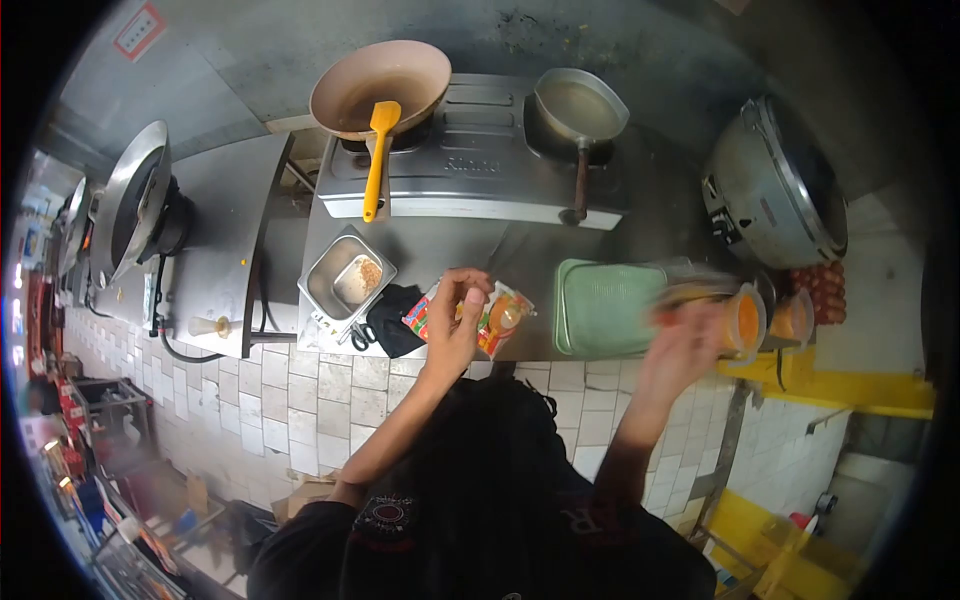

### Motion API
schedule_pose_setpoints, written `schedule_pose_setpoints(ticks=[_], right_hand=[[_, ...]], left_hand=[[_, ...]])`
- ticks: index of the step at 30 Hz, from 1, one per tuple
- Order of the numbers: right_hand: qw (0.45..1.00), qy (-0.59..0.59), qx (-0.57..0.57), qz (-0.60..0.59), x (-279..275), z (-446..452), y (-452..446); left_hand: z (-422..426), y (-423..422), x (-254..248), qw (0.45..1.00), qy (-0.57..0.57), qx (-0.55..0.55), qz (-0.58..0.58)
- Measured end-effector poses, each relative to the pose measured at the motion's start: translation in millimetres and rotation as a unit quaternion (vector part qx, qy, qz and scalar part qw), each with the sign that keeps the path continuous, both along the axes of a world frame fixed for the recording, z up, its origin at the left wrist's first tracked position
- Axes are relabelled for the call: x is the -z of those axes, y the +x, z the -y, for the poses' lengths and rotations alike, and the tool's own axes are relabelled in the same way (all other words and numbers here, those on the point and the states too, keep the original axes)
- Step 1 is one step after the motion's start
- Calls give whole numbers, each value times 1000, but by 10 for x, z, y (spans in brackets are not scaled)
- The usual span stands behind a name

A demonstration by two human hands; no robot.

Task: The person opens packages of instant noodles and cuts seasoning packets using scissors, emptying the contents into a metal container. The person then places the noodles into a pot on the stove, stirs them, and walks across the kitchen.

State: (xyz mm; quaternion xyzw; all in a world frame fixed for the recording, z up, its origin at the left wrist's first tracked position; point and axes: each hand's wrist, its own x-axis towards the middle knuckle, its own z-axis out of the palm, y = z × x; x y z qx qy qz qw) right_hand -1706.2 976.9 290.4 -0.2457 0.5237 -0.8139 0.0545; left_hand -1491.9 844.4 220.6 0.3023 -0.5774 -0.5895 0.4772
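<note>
My left hand (462,308) is over the colourful food packets (504,316) near the counter's front edge, its fingers curled; whether it grips anything is hidden. Farther right, my right hand (690,335) is smeared by motion between the green tray (608,308) and a clear tub of orange contents (746,322). A blurred dark object (690,292) shows at its fingertips, too smeared to name. Left of the packets lie a black cloth (396,322) and a steel container (347,279) with crumbly bits inside.
Behind, a two-burner stove (470,165) carries a pan (381,85) with a yellow spatula (377,160) across its rim and a small saucepan (582,106). A large cooker (775,190) stands at right, near eggs (820,290). Another wok (140,200) is at left.
</note>
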Motion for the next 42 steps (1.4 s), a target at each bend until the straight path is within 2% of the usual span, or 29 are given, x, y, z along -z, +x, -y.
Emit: schedule_pose_setpoints(ticks=[1,2,4,5,6,7,9,10,12,13,14,16,18,20,21,22,25,26,28,29,30,31,32,33,34,36,37,40,42], right_hand=[[990,97,-60,-88,154,-120,135],[990,92,-61,-88,31,-157,-16],[979,-173,75,74,-360,-362,-485],[982,-162,68,70,-284,-395,-338],[996,-80,-2,-28,-77,-374,-59],[983,67,73,-153,-58,-385,-76],[806,348,304,-370,-32,-401,-103],[928,208,242,-194,-39,-498,-110],[972,81,24,-221,-83,-540,-136],[973,28,-92,-210,-115,-553,-151],[978,-132,-146,-68,-363,-572,-364],[972,-200,-64,107,-312,-619,-192],[957,-230,-158,76,-502,-677,-394],[902,-377,-172,117,-762,-718,-621],[910,-352,-179,127,-843,-604,-437],[974,-225,-1,13,-819,-380,-30],[824,-381,-406,101,-879,-593,-176],[951,-255,-171,23,-889,-502,50],[988,-122,75,-64,-889,-381,99],[969,-225,-99,-19,-904,-396,-33],[911,-310,-270,28,-951,-450,-139],[817,-373,-433,79,-1002,-559,-224],[906,-304,-285,69,-866,-530,15],[904,-313,-284,70,-861,-528,-101],[858,-360,-341,136,-899,-567,-274],[806,-390,-398,203,-1000,-499,-119],[962,-241,-127,31,-1051,-250,343],[908,-286,-307,23,-802,-621,-142],[969,-210,-124,32,-699,-581,2]], left_hand=[[12,25,12,1000,26,5,11],[13,30,19,999,42,13,13],[64,57,7,999,36,19,22],[-7,54,12,998,40,25,30],[-4,31,18,999,37,24,19],[-16,25,28,999,32,27,17],[11,15,15,998,-27,42,33],[-2,54,33,995,-50,44,69],[-34,1,-21,998,-13,52,32],[-45,-23,1,998,-12,51,24],[-59,-38,-28,998,-37,54,16],[-176,-29,-53,997,20,70,21],[-119,-33,-31,994,36,97,40],[-7,54,41,991,21,98,86],[-62,45,103,988,12,94,119],[-21,42,309,991,13,84,103],[67,267,773,964,32,106,243],[102,328,851,930,52,128,342],[-19,319,1243,943,-32,84,322],[-2,316,1377,945,-122,51,300],[-28,264,1312,879,-72,127,454],[-237,174,1368,881,-56,129,452],[-290,36,1468,847,-167,79,498],[-248,-59,1511,791,-285,36,540],[-235,-164,1558,718,-274,111,630],[-244,-240,1814,707,-311,70,632],[-322,-327,1951,695,-340,21,633],[-166,-328,1862,733,-345,20,586],[-218,-282,1462,805,-272,34,527]])
